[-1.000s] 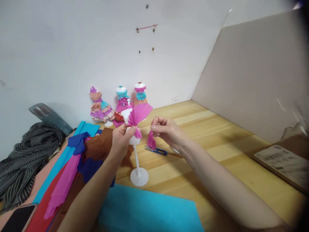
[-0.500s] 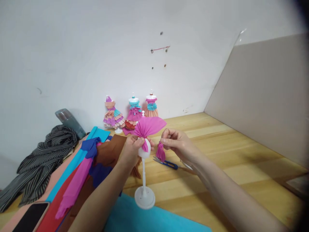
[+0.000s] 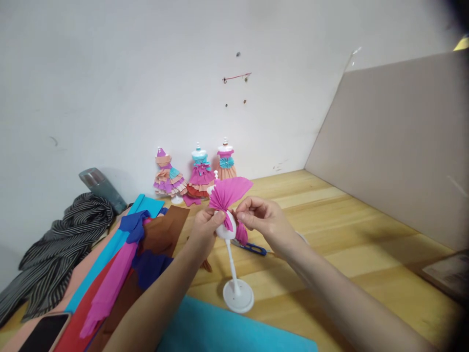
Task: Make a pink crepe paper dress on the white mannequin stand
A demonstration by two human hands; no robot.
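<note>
A small white dress-form stand (image 3: 233,274) is held tilted, its round base toward me. My left hand (image 3: 205,226) is closed around its body, the thumb pressing a fan of pleated magenta crepe paper (image 3: 230,193) against it. My right hand (image 3: 262,219) is closed in a pinch beside the body; its fingertips grip a gathered end of magenta crepe paper (image 3: 241,233) that hangs below them. Whether this piece joins the fan is hidden behind the form. Blue-handled thread snips (image 3: 254,249) lie on the wooden table just below my right hand.
Several colored crepe sheets, among them a blue piece (image 3: 152,264), lie at left beside a striped cloth (image 3: 69,239), a bottle (image 3: 102,188) and a phone (image 3: 46,332). A turquoise sheet (image 3: 234,327) lies in front. Three paper-dressed forms, one central (image 3: 200,171), stand by the wall.
The form has tilted, its base swinging right. My right hand has moved left, bringing the hanging magenta piece up against the form's body. The view has shifted slightly.
</note>
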